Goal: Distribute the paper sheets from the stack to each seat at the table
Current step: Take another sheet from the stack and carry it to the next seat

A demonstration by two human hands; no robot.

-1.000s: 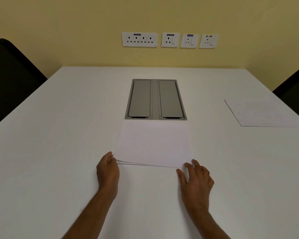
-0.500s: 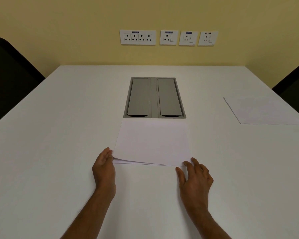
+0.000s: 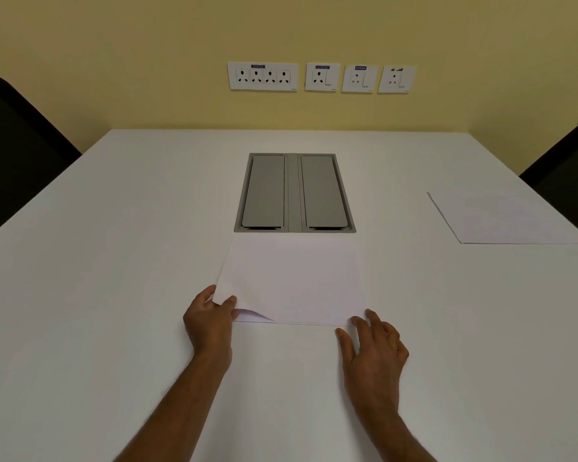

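A small stack of white paper sheets (image 3: 291, 281) lies on the white table (image 3: 114, 295), just in front of me. My left hand (image 3: 209, 323) pinches the near left corner of the top sheet, thumb on top, and that corner is lifted off the sheet below. My right hand (image 3: 372, 350) rests flat with spread fingers, its fingertips touching the stack's near right corner. One single sheet (image 3: 504, 218) lies flat at the table's right edge, in front of the right chair.
A grey double-lid cable box (image 3: 294, 193) is set into the table just beyond the stack. Dark chairs stand at the left (image 3: 17, 161) and right (image 3: 568, 161) sides. Wall sockets (image 3: 321, 77) line the yellow wall behind.
My left hand has closed its thumb onto the top sheet's near left corner and raised it off the stack. My right hand has stayed at the right corner.
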